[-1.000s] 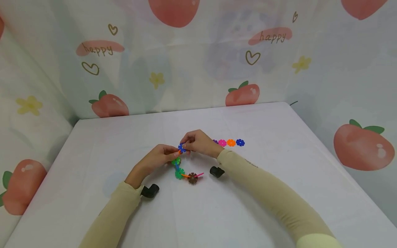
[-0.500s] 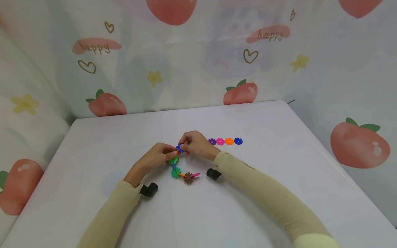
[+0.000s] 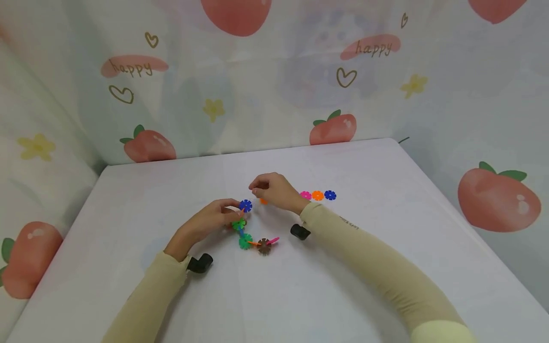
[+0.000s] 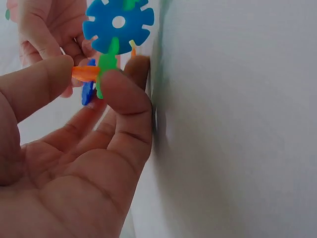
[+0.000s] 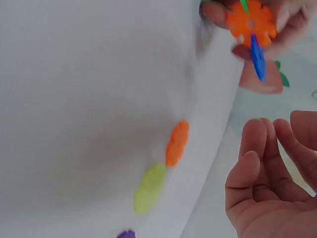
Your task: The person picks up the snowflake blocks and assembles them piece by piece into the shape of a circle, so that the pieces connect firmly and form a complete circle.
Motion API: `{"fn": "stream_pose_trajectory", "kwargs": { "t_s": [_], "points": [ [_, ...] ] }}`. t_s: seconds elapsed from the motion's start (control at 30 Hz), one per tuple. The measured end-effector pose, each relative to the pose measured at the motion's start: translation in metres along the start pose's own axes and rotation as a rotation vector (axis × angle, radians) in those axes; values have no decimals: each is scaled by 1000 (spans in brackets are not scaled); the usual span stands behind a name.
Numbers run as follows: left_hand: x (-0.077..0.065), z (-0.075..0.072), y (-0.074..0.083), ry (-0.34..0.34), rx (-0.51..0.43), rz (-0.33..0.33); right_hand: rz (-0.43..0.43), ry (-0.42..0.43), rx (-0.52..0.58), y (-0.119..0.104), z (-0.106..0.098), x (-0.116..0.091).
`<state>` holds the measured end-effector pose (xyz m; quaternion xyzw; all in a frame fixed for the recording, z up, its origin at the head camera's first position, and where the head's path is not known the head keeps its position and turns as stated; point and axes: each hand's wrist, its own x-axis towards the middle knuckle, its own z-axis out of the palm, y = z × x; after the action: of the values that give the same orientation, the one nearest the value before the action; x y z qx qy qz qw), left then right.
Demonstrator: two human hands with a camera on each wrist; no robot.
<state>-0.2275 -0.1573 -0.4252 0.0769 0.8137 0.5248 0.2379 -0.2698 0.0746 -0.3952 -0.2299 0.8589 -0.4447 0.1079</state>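
My left hand (image 3: 206, 223) pinches a chain of interlocking plastic snowflake discs. In the left wrist view, thumb and fingers meet at an orange disc (image 4: 85, 73) and a green disc (image 4: 107, 67), with a lighter blue disc (image 4: 119, 34) above. A dark blue disc (image 3: 246, 206) stands at the chain's far end. From the hand the chain curves toward the front through a green disc (image 3: 246, 241) and a brown disc (image 3: 264, 247) to a pink disc (image 3: 274, 240). My right hand (image 3: 279, 193) hovers to the right of the dark blue disc, fingers loosely bent, holding nothing.
Loose discs lie in a row behind the right hand: an orange one (image 5: 177, 144), a yellow-green one (image 5: 150, 188) and a purple one (image 5: 127, 234), then pink (image 3: 305, 195), orange (image 3: 318, 196) and blue ones (image 3: 330, 195). A patterned curtain (image 3: 266, 85) borders the white table (image 3: 343, 295).
My right hand has let go of the dark blue disc and moved up and to the right. The left hand keeps the chain nearly in place.
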Motion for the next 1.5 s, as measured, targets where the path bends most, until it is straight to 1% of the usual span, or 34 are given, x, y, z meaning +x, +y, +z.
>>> {"fn": "stream_pose_trajectory", "kwargs": {
  "t_s": [0.17, 0.33, 0.47, 0.6, 0.8, 0.93, 1.03, 1.1, 1.23, 1.33, 1.4, 1.5],
  "points": [
    [-3, -5, -2, -1, -15, -21, 10, -3, -29, 4, -15, 5],
    [-8, -8, -4, -10, -39, -36, 33, -22, -78, 17, -25, 13],
    [-13, -9, -5, -21, -51, -23, 64, -37, -104, 25, -31, 17],
    [-15, -10, -5, -23, -53, -15, 80, -57, -126, 29, -34, 19],
    [-16, -11, -9, -31, -68, -24, 108, -123, -156, 34, -35, 24],
    [-18, -13, -11, -30, -77, -12, 127, -181, -179, 37, -33, 27],
    [-20, -14, -11, -27, -77, 7, 123, -206, -213, 39, -31, 29],
    [-20, -14, -10, -18, -77, 15, 118, -210, -256, 40, -29, 30],
    [-19, -14, -12, -3, -81, 26, 74, -201, -379, 40, -23, 32],
    [-18, -14, -13, 5, -88, 32, 35, -184, -438, 41, -19, 33],
    [-17, -14, -14, 8, -91, 36, 18, -176, -444, 42, -17, 33],
    [-15, -14, -15, 14, -90, 33, 12, -177, -384, 42, -18, 31]
  ]
}}
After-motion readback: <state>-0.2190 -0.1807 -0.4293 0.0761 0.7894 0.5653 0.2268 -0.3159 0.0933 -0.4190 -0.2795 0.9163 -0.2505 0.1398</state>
